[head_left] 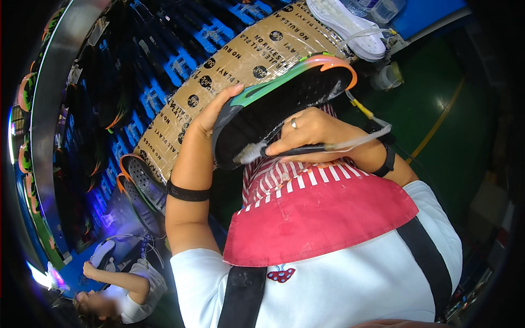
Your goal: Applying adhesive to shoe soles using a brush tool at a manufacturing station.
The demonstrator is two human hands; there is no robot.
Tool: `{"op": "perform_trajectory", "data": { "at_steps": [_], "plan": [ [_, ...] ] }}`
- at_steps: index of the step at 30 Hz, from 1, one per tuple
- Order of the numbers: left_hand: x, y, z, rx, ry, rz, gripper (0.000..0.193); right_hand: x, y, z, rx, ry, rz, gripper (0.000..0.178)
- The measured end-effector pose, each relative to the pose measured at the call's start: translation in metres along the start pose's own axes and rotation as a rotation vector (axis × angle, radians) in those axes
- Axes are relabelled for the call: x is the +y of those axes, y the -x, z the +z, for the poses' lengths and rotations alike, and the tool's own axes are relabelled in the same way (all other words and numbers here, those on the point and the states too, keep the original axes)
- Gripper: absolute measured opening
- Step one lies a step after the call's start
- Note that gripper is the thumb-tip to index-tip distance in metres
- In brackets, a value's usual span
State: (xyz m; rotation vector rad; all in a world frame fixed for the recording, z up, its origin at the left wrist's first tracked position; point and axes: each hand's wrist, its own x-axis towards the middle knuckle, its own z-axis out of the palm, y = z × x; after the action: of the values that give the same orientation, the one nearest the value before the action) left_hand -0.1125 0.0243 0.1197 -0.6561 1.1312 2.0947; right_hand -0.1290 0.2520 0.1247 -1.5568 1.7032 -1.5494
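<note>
Shoe [268, 112] | left fingers [228, 94] mostly hidden | brush [254, 153] apparently touching black face

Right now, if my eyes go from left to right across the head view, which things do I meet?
Grey perforated shoes with orange edges, left hand, white brush bristles, right hand, black wristband.

Rocking a silver-looking ring [294, 123] on the right fingers [287, 143], plus a black wristband [388, 162] a bit behind them. Got a black band [187, 191] too, way further up the arm from the left fingers [225, 94]. Wearing a short-sleeved white tee [350, 292] with a little dotted red motif [280, 275], and a red apron [322, 221], lightly smudged, with red-and-white stripes [333, 174] nearer the fingers and wide black straps [243, 295] farther back.
</note>
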Motion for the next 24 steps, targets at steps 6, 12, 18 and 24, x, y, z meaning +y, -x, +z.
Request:
{"op": "perform_trajectory", "data": {
  "at_steps": [6,12,18,24],
  "plan": [
    [0.004,-0.007,-0.019,0.049,-0.315,-0.001,0.047,0.0,0.004,0.0,-0.111,0.12,-0.034,0.019],
    [0.009,-0.003,-0.018,0.108,-0.254,-0.032,0.048,0.008,0.007,0.005,-0.003,0.215,-0.029,0.016],
    [0.013,0.007,-0.016,0.102,-0.206,-0.097,0.051,0.006,0.012,0.002,-0.014,0.169,-0.064,0.021],
    [0.012,0.014,-0.017,-0.058,-0.306,0.013,0.054,0.007,0.014,0.004,0.025,0.107,0.0,0.021]
  ]
}}
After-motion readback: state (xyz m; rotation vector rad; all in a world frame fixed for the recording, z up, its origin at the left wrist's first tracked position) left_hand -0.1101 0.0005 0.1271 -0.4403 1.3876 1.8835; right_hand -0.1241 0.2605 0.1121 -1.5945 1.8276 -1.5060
